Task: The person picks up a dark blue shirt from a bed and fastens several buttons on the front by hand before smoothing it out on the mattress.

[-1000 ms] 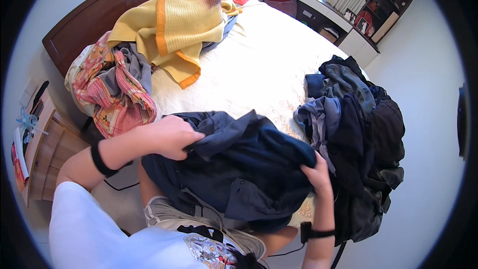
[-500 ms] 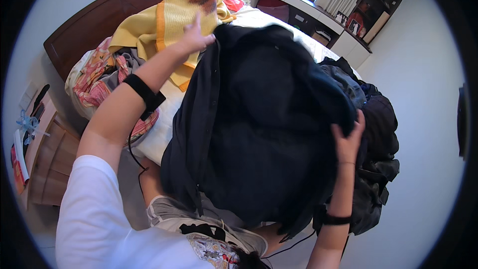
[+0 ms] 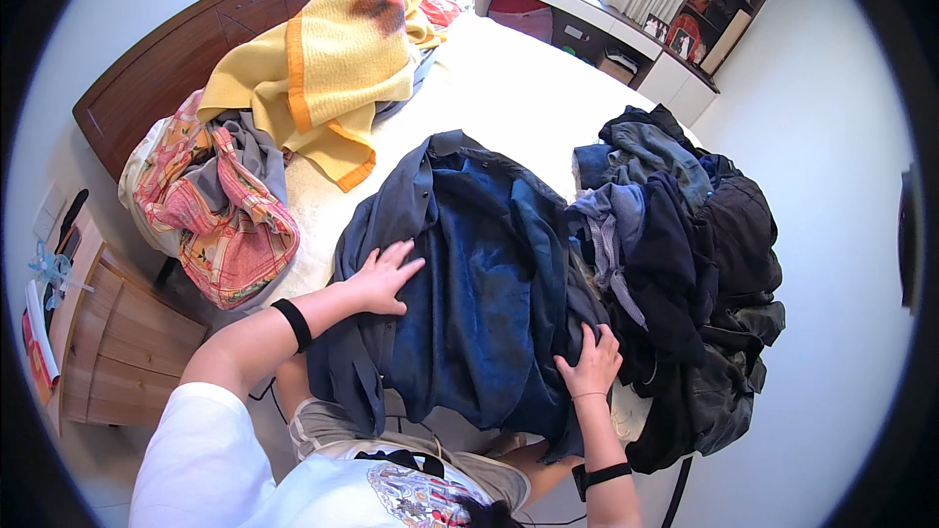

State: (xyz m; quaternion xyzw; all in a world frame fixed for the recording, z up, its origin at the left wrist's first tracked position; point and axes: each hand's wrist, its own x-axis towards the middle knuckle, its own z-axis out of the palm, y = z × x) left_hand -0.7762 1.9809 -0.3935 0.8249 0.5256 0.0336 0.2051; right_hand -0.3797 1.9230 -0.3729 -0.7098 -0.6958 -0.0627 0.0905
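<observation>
A dark navy button-up shirt (image 3: pixel 479 284) lies spread on the bed in front of me, its front open and its inside showing. The collar points away from me, and the lower hem hangs over the near edge of the bed toward my legs. My left hand (image 3: pixel 386 279) rests on the left front panel near the button edge, fingers spread. On the right side of the shirt, my right hand (image 3: pixel 591 362) lies on the cloth with fingers apart and slightly bent.
A heap of dark clothes (image 3: pixel 724 225) lies close by on the right of the bed. A yellow blanket (image 3: pixel 342 59) and pink patterned bedding (image 3: pixel 235 225) sit at the left by the wooden headboard (image 3: pixel 215 24). A wooden bedside cabinet (image 3: pixel 127 342) stands at left.
The shirt has come down from being held up and spread in the air to lying on the bed. Both hands have moved lower and closer together, onto its front panels.
</observation>
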